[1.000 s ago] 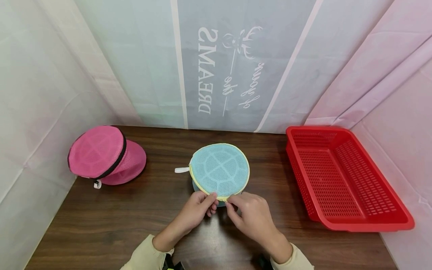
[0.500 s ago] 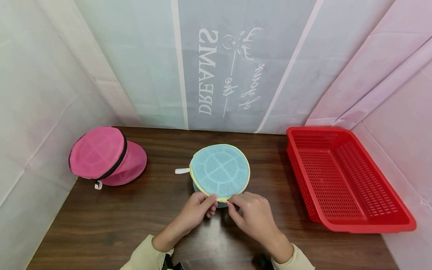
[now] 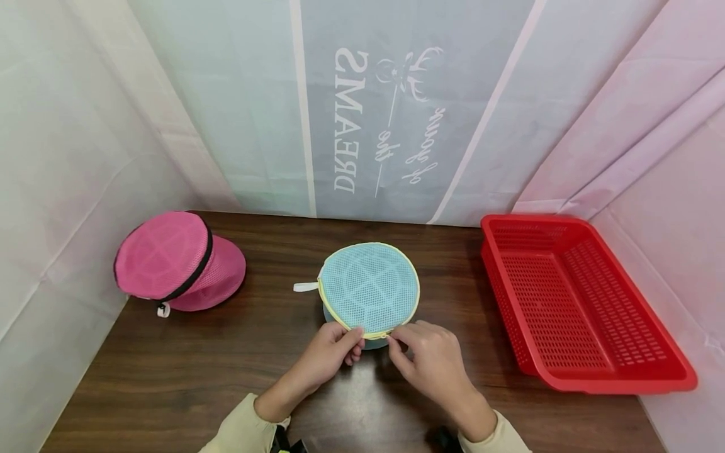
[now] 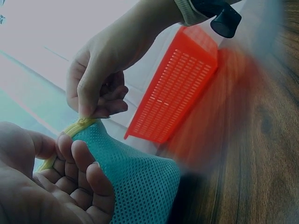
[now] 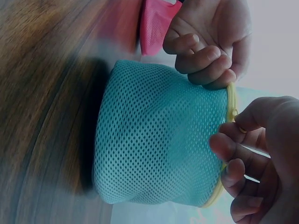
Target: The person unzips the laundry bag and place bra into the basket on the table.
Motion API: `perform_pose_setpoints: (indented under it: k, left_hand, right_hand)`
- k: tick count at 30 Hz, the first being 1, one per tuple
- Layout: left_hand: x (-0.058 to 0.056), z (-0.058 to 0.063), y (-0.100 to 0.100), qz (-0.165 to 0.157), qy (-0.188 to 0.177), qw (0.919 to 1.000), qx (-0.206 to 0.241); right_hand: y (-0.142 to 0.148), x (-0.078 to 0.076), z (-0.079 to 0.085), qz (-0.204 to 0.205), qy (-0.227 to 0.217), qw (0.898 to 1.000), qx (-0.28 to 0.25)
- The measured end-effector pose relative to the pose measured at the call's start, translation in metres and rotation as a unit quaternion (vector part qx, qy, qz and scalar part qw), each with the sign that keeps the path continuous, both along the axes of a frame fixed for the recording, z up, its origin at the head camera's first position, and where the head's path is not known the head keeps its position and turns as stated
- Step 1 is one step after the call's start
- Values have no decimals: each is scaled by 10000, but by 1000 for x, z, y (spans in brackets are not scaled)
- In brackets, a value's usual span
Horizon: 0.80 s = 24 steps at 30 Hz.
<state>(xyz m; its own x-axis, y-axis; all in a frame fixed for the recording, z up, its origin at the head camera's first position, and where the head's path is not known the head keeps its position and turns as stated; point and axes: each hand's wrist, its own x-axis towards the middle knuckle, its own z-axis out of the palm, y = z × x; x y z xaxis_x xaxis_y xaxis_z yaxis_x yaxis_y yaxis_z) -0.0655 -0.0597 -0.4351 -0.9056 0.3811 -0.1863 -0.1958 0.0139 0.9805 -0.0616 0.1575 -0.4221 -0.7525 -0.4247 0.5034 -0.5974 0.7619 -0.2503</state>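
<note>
A light blue mesh laundry bag (image 3: 369, 286) with a yellow zipper round its top stands upright on the wooden table. My left hand (image 3: 334, 352) pinches the zippered rim at the near side between thumb and fingers. Just to its right, my right hand (image 3: 427, 355) pinches the small yellow zipper pull (image 5: 242, 130). The zipper slider (image 5: 235, 113) shows between both hands in the right wrist view. A white fabric loop (image 3: 306, 286) sticks out from the bag's left side.
A pink mesh laundry bag (image 3: 164, 255) with a black zipper stands at the left, its top tilted. To the right sits a red perforated plastic basket (image 3: 512, 302). Pale printed cloth (image 3: 257, 107) hangs behind the table and along both sides.
My right hand has slid slightly to the right along the rim with the zipper pull, widening the gap between the hands. The left hand keeps its place on the rim.
</note>
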Motion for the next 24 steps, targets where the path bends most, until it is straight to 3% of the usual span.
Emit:
perform_pose_setpoints:
  k: [24]
  left_hand:
    - [-1,0,-4,37,-12,9999,-106]
  right_hand:
    - [22,-11,6,-507,303,9982,78]
